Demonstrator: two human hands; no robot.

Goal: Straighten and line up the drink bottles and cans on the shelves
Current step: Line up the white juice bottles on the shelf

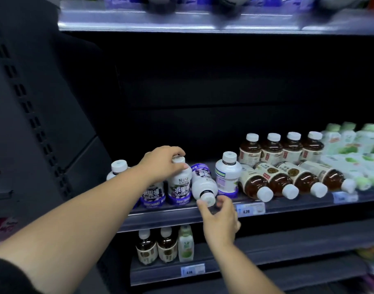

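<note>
White-and-purple drink bottles stand at the left of the middle shelf (181,217). My left hand (162,164) grips the cap of one upright bottle (179,185). Right beside it a purple-and-white bottle (203,183) lies tipped over, cap toward me, and my right hand (220,219) holds its cap with the fingertips. Another upright white bottle (227,175) stands to the right. Several brown tea bottles (281,181) lie on their sides at the shelf front, with a row of upright tea bottles (281,149) behind them.
Green-and-white cartons (351,149) crowd the right end of the shelf, some fallen. The lower shelf holds two tea bottles (156,247) and a green carton (186,245). A price tag (250,209) sits on the shelf rail. The upper shelf (181,20) hangs overhead.
</note>
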